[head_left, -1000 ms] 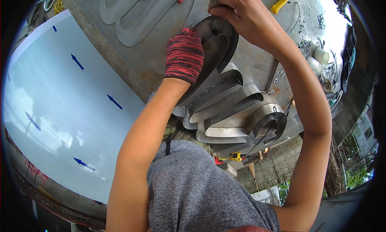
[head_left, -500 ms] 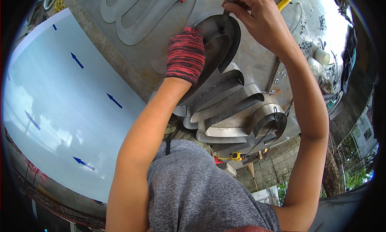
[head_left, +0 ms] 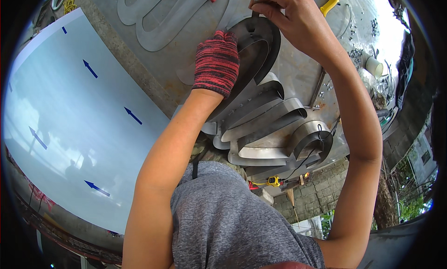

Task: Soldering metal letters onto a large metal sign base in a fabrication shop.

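My left hand (head_left: 217, 64), in a red and black knit glove, is closed on the left side of a long metal channel piece (head_left: 273, 47) with a rounded end and upright sheet walls. Its fingertips are hidden behind the glove. My bare right hand (head_left: 300, 18) grips a short dark metal bar (head_left: 256, 1) between thumb and fingers. The lower tip of the bar meets the channel near its rounded far end; whether it presses on the wall or the base I cannot tell. Bent sheet-metal shapes (head_left: 267, 117) lie just nearer to me.
Flat metal cutouts (head_left: 151, 38) lie on the metal tabletop (head_left: 186, 24). Yellow-handled pliers (head_left: 330, 4), a white cup (head_left: 374, 66) and scattered small metal bits are at the right. A yellow tape measure (head_left: 274, 181) sits below the shapes. A pale sheet with blue arrows (head_left: 84, 124) spans the left.
My right hand and the bar have shifted slightly left and up along the rounded end of the channel. The gloved hand stays nearly in place.
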The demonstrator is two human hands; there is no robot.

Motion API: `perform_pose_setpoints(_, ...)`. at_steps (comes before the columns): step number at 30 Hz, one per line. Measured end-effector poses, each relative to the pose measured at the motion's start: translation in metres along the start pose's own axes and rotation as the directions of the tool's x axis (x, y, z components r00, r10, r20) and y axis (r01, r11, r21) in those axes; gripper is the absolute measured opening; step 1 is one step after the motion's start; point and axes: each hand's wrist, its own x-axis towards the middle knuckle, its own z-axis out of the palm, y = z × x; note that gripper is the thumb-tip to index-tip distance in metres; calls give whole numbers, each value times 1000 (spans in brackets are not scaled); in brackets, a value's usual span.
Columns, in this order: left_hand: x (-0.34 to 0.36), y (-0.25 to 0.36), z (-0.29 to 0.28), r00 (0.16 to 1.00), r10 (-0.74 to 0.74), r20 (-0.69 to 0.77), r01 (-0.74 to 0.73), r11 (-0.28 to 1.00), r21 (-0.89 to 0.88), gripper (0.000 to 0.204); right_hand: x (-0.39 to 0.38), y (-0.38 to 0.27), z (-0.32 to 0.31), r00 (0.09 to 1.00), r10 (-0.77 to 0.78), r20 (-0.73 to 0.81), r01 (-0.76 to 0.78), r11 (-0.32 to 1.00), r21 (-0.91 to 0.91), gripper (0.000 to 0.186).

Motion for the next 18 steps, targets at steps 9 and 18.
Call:
perform_pose_setpoints(9, 3, 4, 7, 1000, 12, 18, -12, 1000, -25, 25, -3, 3, -3, 998, 39, 53, -38, 999, -14, 21)
perform_pose_setpoints(18, 1, 0, 0, 1000, 2, 14, -2, 1000, -9, 25, 1, -8, -7, 998, 27, 49, -25, 999, -27, 21)
